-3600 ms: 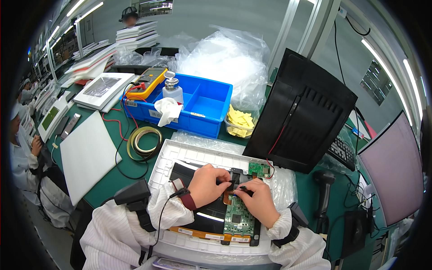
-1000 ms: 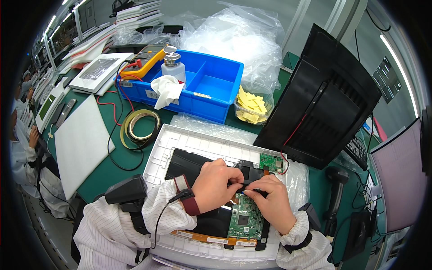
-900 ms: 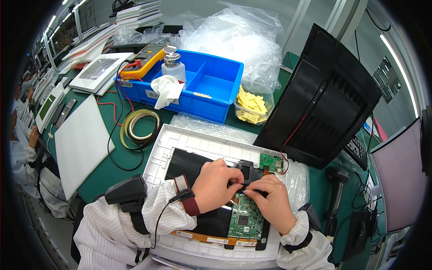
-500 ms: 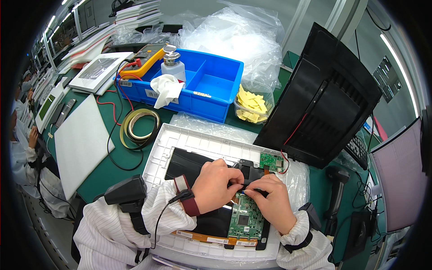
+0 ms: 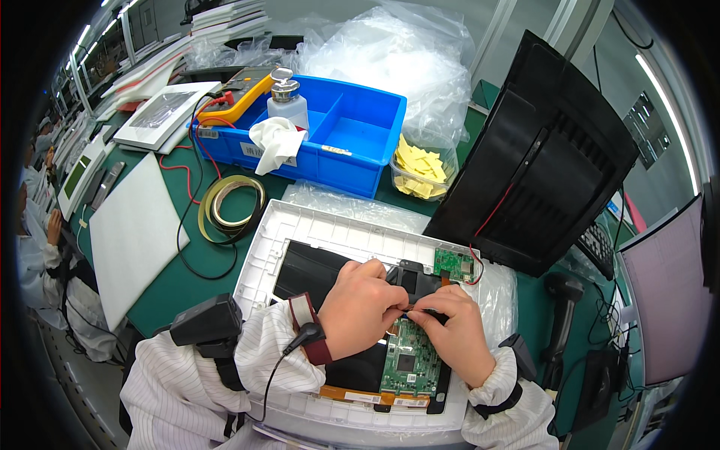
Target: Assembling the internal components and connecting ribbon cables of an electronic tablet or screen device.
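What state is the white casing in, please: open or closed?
Open: the white casing shows its ribbed inside, with the larger green board in view.

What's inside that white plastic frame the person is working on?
A black panel, a large green circuit board and a smaller green board. The left hand and right hand hide whatever lies directly beneath them.

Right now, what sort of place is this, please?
Probably an electronics assembly workshop: a green circuit board lies in a white casing, a yellow multimeter lies beyond, and a corded wristband is worn.
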{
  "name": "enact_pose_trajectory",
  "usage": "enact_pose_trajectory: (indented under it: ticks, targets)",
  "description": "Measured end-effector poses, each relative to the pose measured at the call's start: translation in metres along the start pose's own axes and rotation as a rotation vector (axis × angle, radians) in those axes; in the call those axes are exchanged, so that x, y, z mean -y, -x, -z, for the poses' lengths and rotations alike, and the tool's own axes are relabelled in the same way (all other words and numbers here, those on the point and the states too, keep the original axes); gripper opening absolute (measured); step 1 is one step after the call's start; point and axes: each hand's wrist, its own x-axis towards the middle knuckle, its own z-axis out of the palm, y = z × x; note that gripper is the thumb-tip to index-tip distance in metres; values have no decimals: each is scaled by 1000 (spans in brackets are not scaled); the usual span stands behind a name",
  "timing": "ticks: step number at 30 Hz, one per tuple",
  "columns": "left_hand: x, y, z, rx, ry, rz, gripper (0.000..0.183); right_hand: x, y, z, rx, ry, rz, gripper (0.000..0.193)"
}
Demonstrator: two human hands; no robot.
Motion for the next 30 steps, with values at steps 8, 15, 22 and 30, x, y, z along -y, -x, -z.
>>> enact_pose_trajectory:
  ticks: [8,15,22,30]
  targets:
    - [3,-1,-2,9,-24,-63,12,0,0,-1,-6,-10,10,9]
    - [5,-2,-2,10,-49,-110,12,-1,0,-1,-10,-5,9,9]
    - [8,-3,1,-7,-89,-84,13,0,0,-1,2,-24,-4,9]
    - [8,-4,0,15,-71,-22,14,-2,0,0,-3,-12,-11,9]
